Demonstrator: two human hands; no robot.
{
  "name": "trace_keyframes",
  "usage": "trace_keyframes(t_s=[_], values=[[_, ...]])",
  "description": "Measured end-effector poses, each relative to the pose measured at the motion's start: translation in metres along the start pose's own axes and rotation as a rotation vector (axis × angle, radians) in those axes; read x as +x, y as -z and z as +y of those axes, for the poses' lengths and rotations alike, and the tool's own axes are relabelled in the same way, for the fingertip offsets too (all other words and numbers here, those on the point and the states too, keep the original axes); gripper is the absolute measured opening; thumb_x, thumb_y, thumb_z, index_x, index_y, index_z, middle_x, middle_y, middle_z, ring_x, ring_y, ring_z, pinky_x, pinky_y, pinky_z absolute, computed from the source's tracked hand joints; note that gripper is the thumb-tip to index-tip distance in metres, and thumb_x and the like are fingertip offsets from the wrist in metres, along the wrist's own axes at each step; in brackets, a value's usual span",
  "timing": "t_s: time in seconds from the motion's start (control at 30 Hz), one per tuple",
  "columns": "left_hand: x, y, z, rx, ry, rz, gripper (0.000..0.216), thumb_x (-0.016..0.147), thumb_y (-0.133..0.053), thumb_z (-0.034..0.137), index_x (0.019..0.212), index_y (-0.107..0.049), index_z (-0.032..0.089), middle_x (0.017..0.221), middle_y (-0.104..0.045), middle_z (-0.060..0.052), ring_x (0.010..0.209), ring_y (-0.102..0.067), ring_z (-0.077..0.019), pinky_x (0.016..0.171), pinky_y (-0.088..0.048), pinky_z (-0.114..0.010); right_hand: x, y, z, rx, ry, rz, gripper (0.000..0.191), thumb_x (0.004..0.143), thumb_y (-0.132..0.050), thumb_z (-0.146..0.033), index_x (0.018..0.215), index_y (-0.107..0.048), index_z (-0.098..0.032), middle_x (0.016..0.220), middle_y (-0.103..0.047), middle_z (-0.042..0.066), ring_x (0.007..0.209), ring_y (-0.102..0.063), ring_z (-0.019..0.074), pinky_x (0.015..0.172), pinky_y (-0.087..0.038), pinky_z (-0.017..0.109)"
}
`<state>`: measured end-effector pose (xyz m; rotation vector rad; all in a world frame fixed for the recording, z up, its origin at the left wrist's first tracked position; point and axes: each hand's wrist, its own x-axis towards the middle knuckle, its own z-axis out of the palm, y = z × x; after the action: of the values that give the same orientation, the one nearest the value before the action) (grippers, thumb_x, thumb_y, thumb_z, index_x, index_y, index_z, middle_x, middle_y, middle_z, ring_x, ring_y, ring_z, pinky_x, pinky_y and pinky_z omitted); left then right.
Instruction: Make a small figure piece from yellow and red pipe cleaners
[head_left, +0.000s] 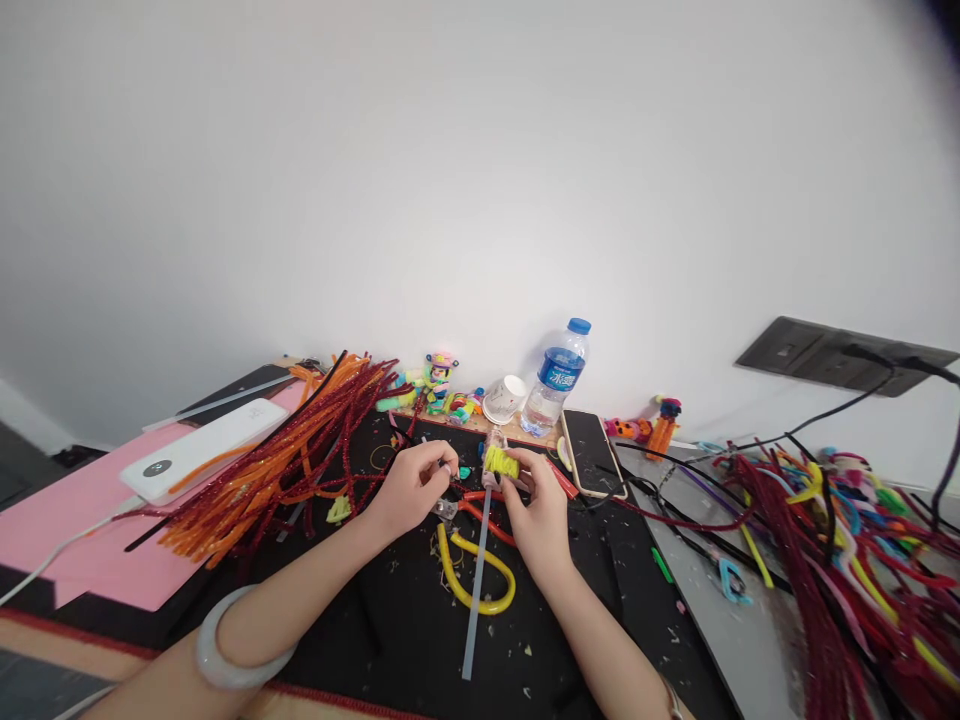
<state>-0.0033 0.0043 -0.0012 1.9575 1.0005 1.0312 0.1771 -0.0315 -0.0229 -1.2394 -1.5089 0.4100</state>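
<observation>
My right hand (pixel 541 510) closes its thumb and fingers on a small yellow coiled pipe-cleaner piece (pixel 501 462). My left hand (pixel 415 487) is closed, its fingertips pinched together to the left of that piece; whatever they hold is too small to make out. A small teal piece (pixel 464 473) shows beside the left fingertips. From a pale pinkish object behind the yellow piece, a translucent stick (pixel 477 600) runs toward me. Pliers with orange-red handles (pixel 487 518) lie under and between my hands. A yellow curved handle-like loop (pixel 510 590) lies in front, passing beneath the stick.
Orange and dark red pipe cleaners (pixel 247 480) lie left, by a white power bank (pixel 202 450) on pink sheets (pixel 90 520). Along the wall stand small figures (pixel 439 375), a paper cup (pixel 505 398) and a water bottle (pixel 559 380). A phone (pixel 592 453) and mixed pipe cleaners (pixel 847 540) lie right.
</observation>
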Motion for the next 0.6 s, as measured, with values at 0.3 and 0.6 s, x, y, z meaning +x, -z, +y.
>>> trace_keyframes(t_s=[0.3, 0.6], values=[[-0.0015, 0.0015, 0.0007, -0.084, 0.000, -0.020, 0.015, 0.076, -0.037, 0.016, 0.062, -0.041, 0.016, 0.060, -0.046, 0.002, 0.057, -0.045, -0.0103, 0.057, -0.036, -0.023, -0.0005, -0.0007, 0.0000, 0.007, -0.009, 0.005, 0.027, 0.078, -0.050, -0.012, 0.103, -0.055, -0.020, 0.102, -0.060, 0.008, 0.093, -0.059, 0.0205, 0.079, -0.052, 0.036], [-0.0011, 0.0013, 0.0000, -0.044, 0.006, -0.012, 0.014, 0.074, -0.037, 0.015, 0.061, -0.041, 0.017, 0.060, -0.047, 0.002, 0.058, -0.046, -0.0106, 0.057, -0.037, -0.022, -0.0001, -0.0014, 0.0010, 0.024, -0.016, 0.017, 0.026, 0.078, -0.050, -0.013, 0.102, -0.057, -0.019, 0.102, -0.062, 0.009, 0.092, -0.060, 0.0205, 0.078, -0.052, 0.036]])
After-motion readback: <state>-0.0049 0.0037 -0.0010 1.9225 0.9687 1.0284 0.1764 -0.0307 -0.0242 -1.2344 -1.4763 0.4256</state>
